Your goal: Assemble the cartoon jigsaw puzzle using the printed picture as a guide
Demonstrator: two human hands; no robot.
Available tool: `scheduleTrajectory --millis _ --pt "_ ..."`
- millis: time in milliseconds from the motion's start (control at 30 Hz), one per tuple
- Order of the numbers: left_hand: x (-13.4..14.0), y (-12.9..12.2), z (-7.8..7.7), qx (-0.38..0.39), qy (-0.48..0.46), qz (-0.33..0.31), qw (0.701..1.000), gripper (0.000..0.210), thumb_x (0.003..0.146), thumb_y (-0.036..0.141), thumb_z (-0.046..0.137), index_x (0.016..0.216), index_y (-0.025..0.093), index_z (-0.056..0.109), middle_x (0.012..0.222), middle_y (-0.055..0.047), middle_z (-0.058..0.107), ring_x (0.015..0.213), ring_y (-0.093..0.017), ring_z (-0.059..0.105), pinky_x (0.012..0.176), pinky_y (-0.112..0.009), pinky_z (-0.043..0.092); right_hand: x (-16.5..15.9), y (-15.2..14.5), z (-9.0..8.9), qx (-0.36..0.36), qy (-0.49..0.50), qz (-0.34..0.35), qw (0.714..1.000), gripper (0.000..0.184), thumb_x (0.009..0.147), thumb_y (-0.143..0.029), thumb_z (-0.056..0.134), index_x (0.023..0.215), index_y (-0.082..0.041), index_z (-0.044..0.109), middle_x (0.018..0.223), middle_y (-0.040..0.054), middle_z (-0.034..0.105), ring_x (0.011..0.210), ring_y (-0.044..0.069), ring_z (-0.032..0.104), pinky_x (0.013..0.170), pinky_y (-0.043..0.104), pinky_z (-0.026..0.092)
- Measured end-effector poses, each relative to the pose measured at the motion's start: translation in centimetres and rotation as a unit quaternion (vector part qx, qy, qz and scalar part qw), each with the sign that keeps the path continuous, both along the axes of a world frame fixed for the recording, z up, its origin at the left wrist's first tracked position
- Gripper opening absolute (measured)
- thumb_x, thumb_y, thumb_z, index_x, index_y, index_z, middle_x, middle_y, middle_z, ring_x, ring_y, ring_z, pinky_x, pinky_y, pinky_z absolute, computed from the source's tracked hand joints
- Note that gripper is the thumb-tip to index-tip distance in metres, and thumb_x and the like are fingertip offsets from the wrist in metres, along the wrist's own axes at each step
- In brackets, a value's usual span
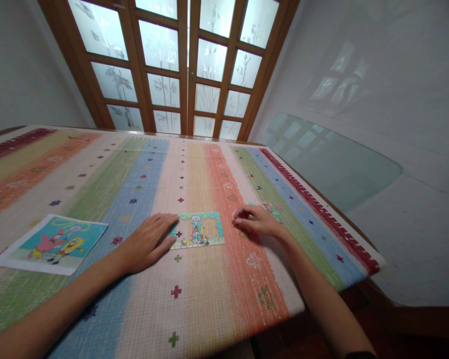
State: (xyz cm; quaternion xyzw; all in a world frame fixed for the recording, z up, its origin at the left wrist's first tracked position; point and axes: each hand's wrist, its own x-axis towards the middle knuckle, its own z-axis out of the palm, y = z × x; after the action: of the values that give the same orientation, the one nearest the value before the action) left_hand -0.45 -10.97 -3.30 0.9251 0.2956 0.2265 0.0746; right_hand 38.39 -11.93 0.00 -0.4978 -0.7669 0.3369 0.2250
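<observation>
A partly assembled jigsaw puzzle (195, 230) lies flat on the striped tablecloth, with gaps in its left and right parts where the cloth shows through. My left hand (149, 240) rests on the puzzle's left edge, fingers stretched out and apart. To the right of the puzzle, my right hand (255, 220) is raised slightly over the orange stripe, thumb and fingers pinched together. Whatever it pinches is small and dark, probably too small to name. Behind that hand lie several loose puzzle pieces (268, 206), partly hidden by it.
A paper sheet with a printed cartoon picture (54, 244) lies left of my left arm. The striped tablecloth (209, 284) covers the table, whose right edge slants toward a white wall. Wooden glass-paned doors (189, 75) stand beyond the far edge.
</observation>
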Motion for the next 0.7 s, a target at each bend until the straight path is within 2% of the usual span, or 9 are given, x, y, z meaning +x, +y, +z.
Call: scheduleTrajectory --millis 133,233,300,400,700 --pt "0.0 -0.1 0.1 -0.004 0.002 0.004 1.0 0.042 0.106 0.039 0.042 0.143 0.021 0.045 0.138 -0.014 0.063 0.127 -0.031 0.059 0.111 -0.051 0.046 -3.9 -0.3 0.5 0.011 0.026 0.026 0.999 0.01 0.091 -0.022 0.067 0.097 -0.02 0.075 0.096 0.0063 0.079 0.083 0.018 0.07 0.074 0.03 0.053" --pt "0.1 -0.1 0.2 -0.009 0.005 0.006 1.0 0.043 0.105 0.04 0.042 0.143 0.02 0.047 0.138 -0.014 0.063 0.128 -0.031 0.058 0.111 -0.051 0.045 -6.6 -0.4 0.7 0.024 0.012 0.05 0.998 0.012 0.092 -0.021 0.068 0.099 -0.021 0.077 0.093 0.005 0.079 0.077 0.017 0.067 0.071 0.03 0.052" --pt "0.1 -0.1 0.2 -0.01 0.005 0.007 1.0 0.043 0.105 0.04 0.042 0.143 0.02 0.048 0.138 -0.014 0.063 0.128 -0.031 0.058 0.111 -0.051 0.045 -7.8 -0.3 0.7 0.044 0.003 0.066 0.997 0.011 0.091 -0.019 0.069 0.096 -0.022 0.078 0.092 0.0044 0.078 0.082 0.017 0.067 0.076 0.031 0.052" --pt "0.1 -0.1 0.2 -0.01 0.004 0.006 1.0 0.043 0.105 0.041 0.042 0.143 0.02 0.048 0.138 -0.014 0.063 0.128 -0.031 0.058 0.112 -0.051 0.045 -8.7 0.1 0.3 0.066 -0.015 0.065 0.996 0.012 0.09 -0.017 0.07 0.093 -0.024 0.079 0.091 0.0033 0.077 0.086 0.018 0.066 0.081 0.033 0.051" --pt "0.2 -0.2 0.1 -0.013 0.004 0.01 1.0 0.043 0.105 0.04 0.043 0.143 0.02 0.048 0.138 -0.014 0.064 0.127 -0.031 0.058 0.112 -0.052 0.044 -8.8 0.5 -0.6 0.124 -0.036 0.049 0.99 0.013 0.092 -0.019 0.068 0.094 -0.023 0.08 0.084 0.0032 0.072 0.086 0.02 0.063 0.08 0.035 0.048"
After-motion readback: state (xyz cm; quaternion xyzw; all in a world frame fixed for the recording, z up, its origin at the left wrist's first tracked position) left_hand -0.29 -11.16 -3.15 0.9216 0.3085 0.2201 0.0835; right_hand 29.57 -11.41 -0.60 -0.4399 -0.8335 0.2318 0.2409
